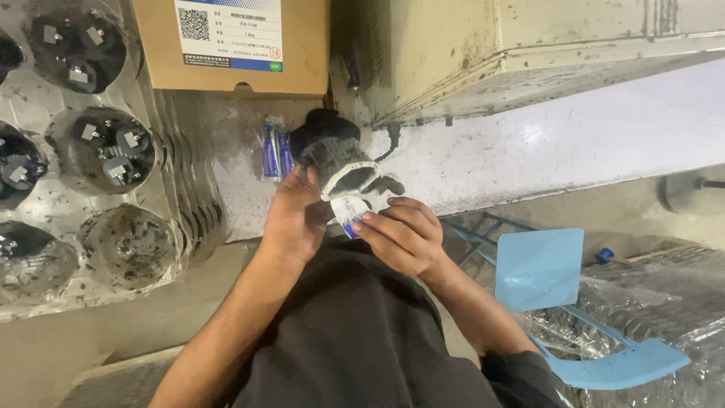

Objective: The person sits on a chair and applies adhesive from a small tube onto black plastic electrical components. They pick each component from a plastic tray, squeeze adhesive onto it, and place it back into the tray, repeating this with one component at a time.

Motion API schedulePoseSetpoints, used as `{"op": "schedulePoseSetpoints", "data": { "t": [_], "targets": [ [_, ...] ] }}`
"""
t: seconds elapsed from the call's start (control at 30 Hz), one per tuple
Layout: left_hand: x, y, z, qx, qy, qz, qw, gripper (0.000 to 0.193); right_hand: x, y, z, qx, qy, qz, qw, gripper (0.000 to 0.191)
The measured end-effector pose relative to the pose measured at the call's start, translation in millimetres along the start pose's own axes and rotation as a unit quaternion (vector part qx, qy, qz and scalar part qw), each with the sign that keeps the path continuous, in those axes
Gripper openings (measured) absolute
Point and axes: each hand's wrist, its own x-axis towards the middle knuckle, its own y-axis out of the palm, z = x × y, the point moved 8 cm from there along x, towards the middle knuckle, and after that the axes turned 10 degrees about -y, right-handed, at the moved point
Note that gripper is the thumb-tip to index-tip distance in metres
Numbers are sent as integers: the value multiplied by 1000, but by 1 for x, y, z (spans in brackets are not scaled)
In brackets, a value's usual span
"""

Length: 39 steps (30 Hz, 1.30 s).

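Observation:
My left hand (296, 215) grips the cuff of a grey and black knitted work glove (337, 155), held up in front of my chest with its opening facing me. My right hand (400, 236) pinches a small white and blue packet (349, 211) at the glove's cuff, fingertips touching it. Whether the fingers also hold the glove I cannot tell.
A clear plastic tray (45, 291) on the left holds several round black parts (109, 151). A cardboard box with a white label (234, 45) stands above, small blue tubes (275, 151) below it. A worn beige machine housing (468, 53) and white ledge run right; a blue chair (540, 268) and plastic wrap at lower right.

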Motion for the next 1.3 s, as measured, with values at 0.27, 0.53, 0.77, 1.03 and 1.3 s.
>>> {"op": "schedulePoseSetpoints", "data": {
  "t": [0.27,0.53,0.77,1.03,1.3],
  "targets": [
    [-34,41,-6,122,92,160,975,24,17,-15,-30,174,19,79,981,30],
    [-51,48,-15,116,262,157,945,32,-77,51,-44,535,547,-170,620,42],
    [-54,48,-5,222,323,137,910,28,-96,69,-25,668,576,-235,408,30],
    [-54,50,-6,290,368,105,877,29,-107,73,-34,630,596,-235,438,28],
    [-55,47,1,300,384,77,870,26,-113,75,-34,573,585,-263,510,26]
  ]
}}
